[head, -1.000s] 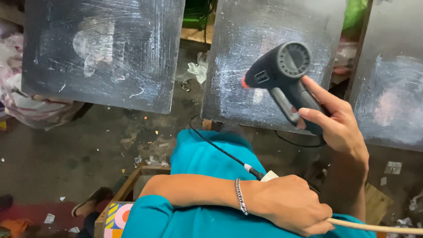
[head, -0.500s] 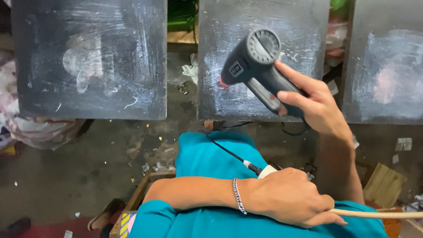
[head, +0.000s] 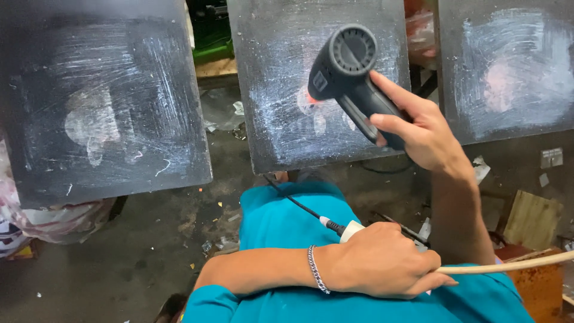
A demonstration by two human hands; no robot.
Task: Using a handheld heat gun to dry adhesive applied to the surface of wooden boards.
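Dark grey heat gun (head: 353, 78), nozzle glowing, over scuffed middle board (head: 281, 119)

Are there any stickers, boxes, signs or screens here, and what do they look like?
Label: small pale rectangle on the side of the dark grey heat gun in the right hand.
Plastic bag: pinkish-white, crumpled, under the left dark board.
No signs or screens in view.

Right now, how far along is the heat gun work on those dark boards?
Done: cannot tell; all three boards carry similar whitish smears. In hand: right hand grips the heat gun, its glowing nozzle aimed at the middle board; left hand holds a white plug and a tan cord. Left board and right board have no tool on them.
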